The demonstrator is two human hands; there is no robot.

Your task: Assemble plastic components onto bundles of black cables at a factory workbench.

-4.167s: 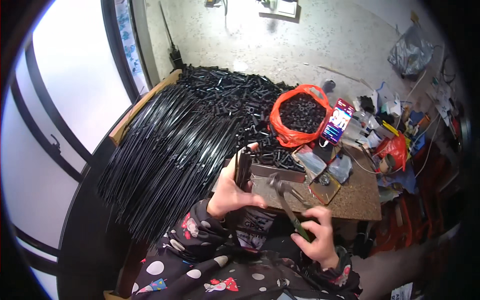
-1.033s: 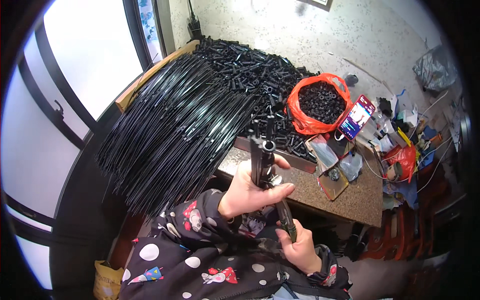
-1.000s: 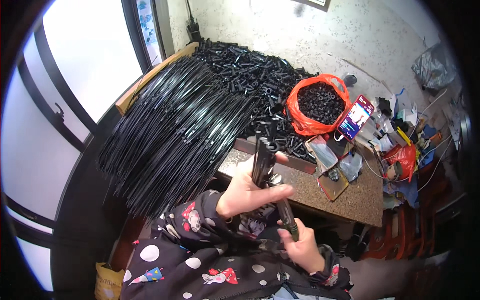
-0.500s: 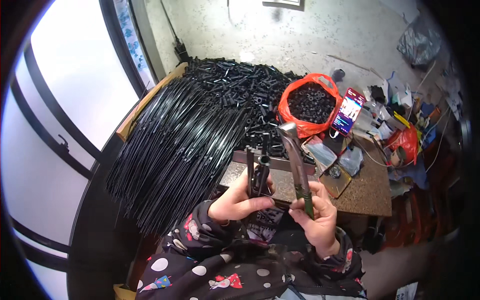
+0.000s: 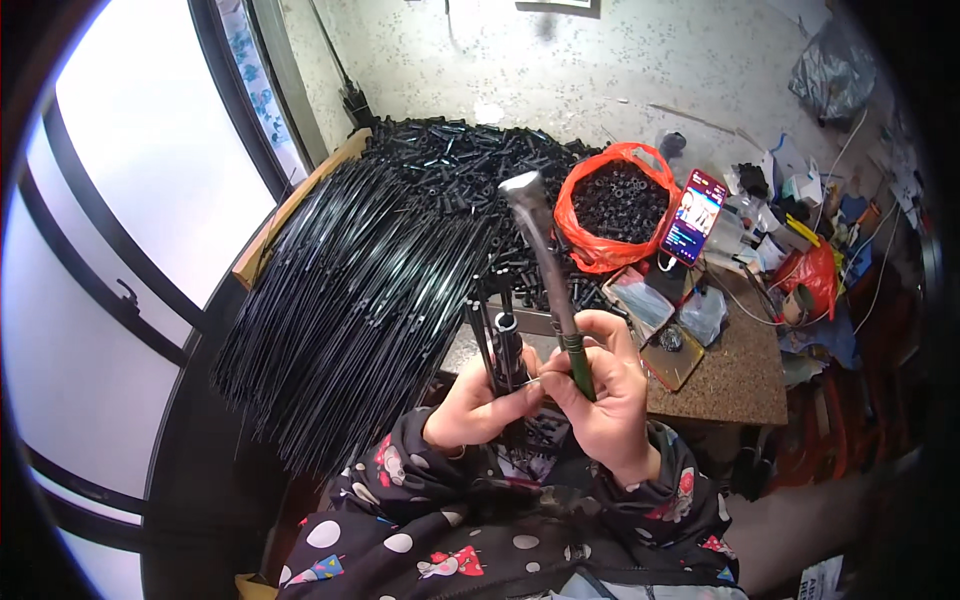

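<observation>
My left hand (image 5: pixel 478 402) grips a small bundle of thin black rods (image 5: pixel 497 345) with a short black tube on one end, held upright in front of my chest. My right hand (image 5: pixel 605 390) is closed around the green handle of a hammer (image 5: pixel 548 270). The hammer's metal head points up and away, above the rods. My two hands touch each other at the fingers. A large fan-shaped pile of long black rods (image 5: pixel 350 300) lies to my left. Beyond it is a heap of short black tubes (image 5: pixel 470 165).
An orange plastic bag (image 5: pixel 612 205) full of small black parts sits past the hammer. A phone (image 5: pixel 693 215) with a lit screen leans beside it. A brown stone slab (image 5: pixel 735 365), clear bags and cluttered tools lie at the right. A window frame runs along the left.
The hammer has swung up from low near my lap to upright over the rods. My hands have come together, and the view has shifted slightly.
</observation>
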